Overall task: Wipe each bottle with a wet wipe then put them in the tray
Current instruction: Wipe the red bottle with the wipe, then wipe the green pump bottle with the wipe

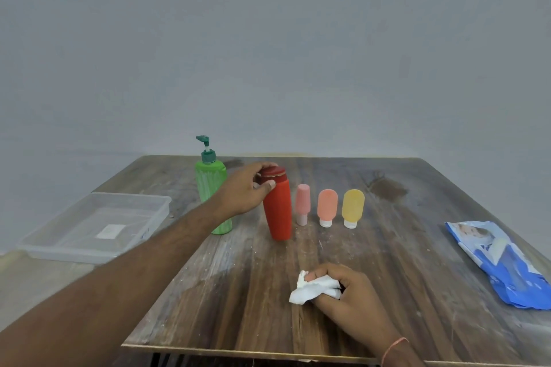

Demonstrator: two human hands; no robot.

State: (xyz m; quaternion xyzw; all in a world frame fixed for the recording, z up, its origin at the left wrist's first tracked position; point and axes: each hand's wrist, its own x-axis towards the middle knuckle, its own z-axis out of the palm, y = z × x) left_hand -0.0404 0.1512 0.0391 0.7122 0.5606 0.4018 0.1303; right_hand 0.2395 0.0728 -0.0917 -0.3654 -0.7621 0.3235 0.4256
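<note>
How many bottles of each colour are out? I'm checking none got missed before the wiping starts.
Green pump bottle: 1
Red bottle, gripped near the cap by the left hand: 1
Pink bottle: 1
Orange bottle: 1
Yellow bottle: 1
Total: 5 bottles, none in the tray yet.

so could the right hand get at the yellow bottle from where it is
Probably yes: bare table lies between the right hand and the yellow bottle, though its fingers already hold the wipe.

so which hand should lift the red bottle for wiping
Left. The left hand already grips the red bottle near its cap, while the right hand holds the wet wipe.
</note>
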